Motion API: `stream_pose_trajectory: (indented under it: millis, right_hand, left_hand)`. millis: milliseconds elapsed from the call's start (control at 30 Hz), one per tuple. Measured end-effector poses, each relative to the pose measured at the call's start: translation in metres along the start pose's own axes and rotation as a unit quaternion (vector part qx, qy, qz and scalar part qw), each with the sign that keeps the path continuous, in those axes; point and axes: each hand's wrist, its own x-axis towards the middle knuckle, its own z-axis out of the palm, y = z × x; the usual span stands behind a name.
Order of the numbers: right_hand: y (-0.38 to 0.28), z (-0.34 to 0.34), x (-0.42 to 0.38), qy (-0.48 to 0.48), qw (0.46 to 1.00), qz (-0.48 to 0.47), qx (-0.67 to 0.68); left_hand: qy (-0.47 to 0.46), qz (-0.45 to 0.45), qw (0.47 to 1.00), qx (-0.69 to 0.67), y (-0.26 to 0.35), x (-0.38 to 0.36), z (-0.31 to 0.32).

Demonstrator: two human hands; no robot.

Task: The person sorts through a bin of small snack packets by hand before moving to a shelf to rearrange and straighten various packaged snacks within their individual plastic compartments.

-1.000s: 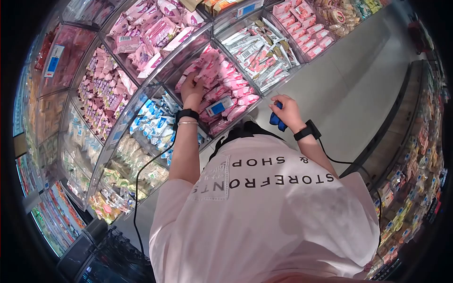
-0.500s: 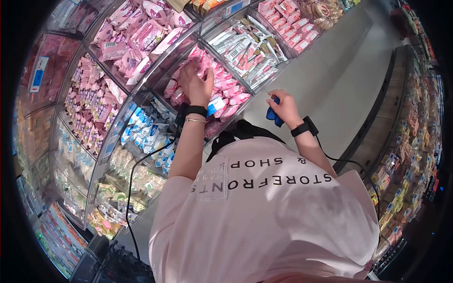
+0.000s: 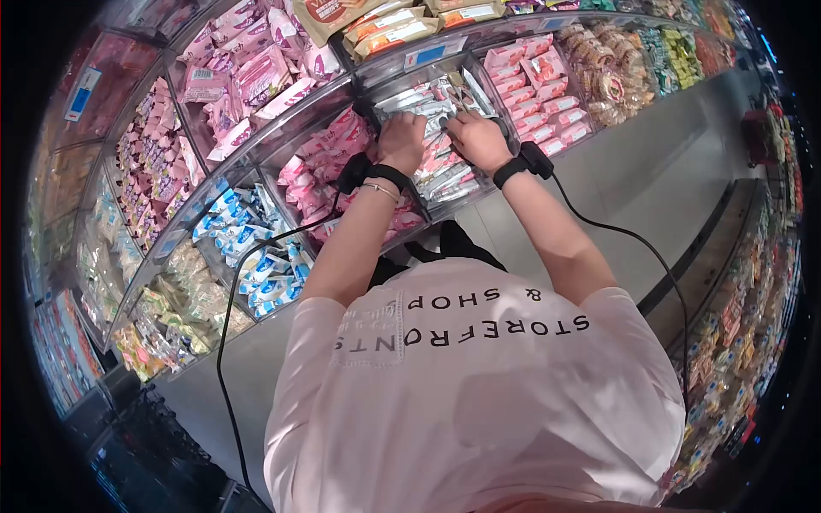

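Observation:
Both hands are in a clear-walled bin of silver-and-white snack packets (image 3: pixel 445 175). My left hand (image 3: pixel 402 142) lies on the bin's left part, its fingers bent down among the packets. Close beside it, my right hand (image 3: pixel 481 140) has its fingers drawn together over the same packets, with a small dark spot near their tips. What either hand grips is hidden by the fingers. Left of this bin, pink snack packets (image 3: pixel 321 158) fill a neighbouring compartment. A bin of pink-and-red packets (image 3: pixel 532 90) stands to the right.
Blue-and-white packets (image 3: pixel 244 231) lie in a bin at lower left. Larger pink packs (image 3: pixel 261 77) and tan packs (image 3: pixel 393 34) fill the tier behind. Round biscuit packs (image 3: pixel 599 73) sit farther right. Black cables (image 3: pixel 633 231) trail from both wrists. Grey floor (image 3: pixel 590 192) and another shelf (image 3: pixel 727 359) lie right.
My left hand has moved right, from the pink packets to the silver ones. My right hand, which held something blue over the floor, has moved up and left into the same bin; the blue thing no longer shows.

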Motion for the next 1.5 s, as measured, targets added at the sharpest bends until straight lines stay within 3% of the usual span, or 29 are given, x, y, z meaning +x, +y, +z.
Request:
stream_pose_trajectory:
  millis: [33,133,233,333,500,567,633,700,767,833,900,967,1033,1100,1133,1167,1300,1367,1433,1500]
  right_hand:
    - [0.011,0.009,0.004,-0.018,0.999,-0.032,0.007]
    - [0.028,0.022,0.009,-0.072,0.995,-0.042,0.06]
    - [0.031,0.031,0.016,-0.072,0.995,-0.065,0.019]
    - [0.04,0.013,0.023,-0.125,0.983,-0.105,0.084]
    - [0.052,-0.009,0.026,-0.117,0.981,-0.135,0.072]
    - [0.059,-0.022,0.028,-0.118,0.976,-0.152,0.098]
    - [0.068,-0.025,0.026,-0.134,0.975,-0.152,0.09]
    - [0.073,-0.027,0.027,-0.139,0.971,-0.144,0.13]
    - [0.073,-0.034,0.031,-0.172,0.97,-0.112,0.127]
    - [0.07,-0.043,0.038,-0.217,0.954,-0.074,0.195]
    - [0.076,-0.024,0.045,-0.194,0.949,-0.093,0.23]
    - [0.08,-0.006,0.054,-0.17,0.942,-0.111,0.266]
    - [0.079,0.01,0.065,-0.227,0.916,-0.082,0.321]
    - [0.079,0.032,0.074,-0.234,0.901,-0.05,0.363]
    - [0.079,0.035,0.078,-0.261,0.892,0.006,0.368]
    - [0.078,0.038,0.083,-0.287,0.88,0.062,0.372]
    - [0.07,0.038,0.092,-0.291,0.918,0.101,0.252]
    - [0.057,0.016,0.098,-0.281,0.943,0.048,0.172]
    - [0.05,0.01,0.1,-0.178,0.983,0.001,0.043]
    - [0.045,0.012,0.109,-0.206,0.978,-0.02,-0.001]
  left_hand:
    - [-0.027,-0.029,0.996,0.074,0.008,0.006,0.004]
    - [-0.108,-0.078,0.986,0.096,0.005,0.025,0.013]
    - [-0.161,-0.092,0.982,0.034,-0.002,0.033,0.005]
    - [-0.144,-0.127,0.981,0.026,-0.007,0.036,-0.009]
    - [-0.1,-0.173,0.977,-0.072,-0.012,0.038,-0.016]
    - [-0.059,-0.178,0.978,-0.09,-0.018,0.039,-0.015]
    - [0.075,-0.119,0.985,-0.098,-0.034,0.043,0.0]
    - [0.126,-0.116,0.981,-0.092,-0.037,0.051,0.006]
    - [0.078,-0.215,0.971,-0.071,-0.032,0.059,0.002]
    - [0.066,-0.217,0.974,-0.01,-0.03,0.06,0.001]
    - [0.043,-0.2,0.975,0.088,-0.028,0.058,-0.003]
    - [0.051,-0.175,0.978,0.102,-0.029,0.053,-0.007]
    - [0.057,-0.15,0.98,0.116,-0.019,0.046,-0.015]
    - [0.148,-0.14,0.974,0.097,0.002,0.037,-0.026]
    - [0.15,-0.109,0.982,0.027,0.006,0.03,-0.024]
    - [0.067,-0.09,0.994,-0.004,0.009,0.021,-0.023]
    - [0.032,-0.086,0.994,0.062,0.014,0.004,0.004]
    - [0.041,-0.101,0.991,0.082,0.013,0.006,0.009]
    - [0.01,-0.073,0.993,0.092,0.017,0.004,0.011]
    - [0.004,-0.115,0.99,0.082,0.022,0.007,0.009]
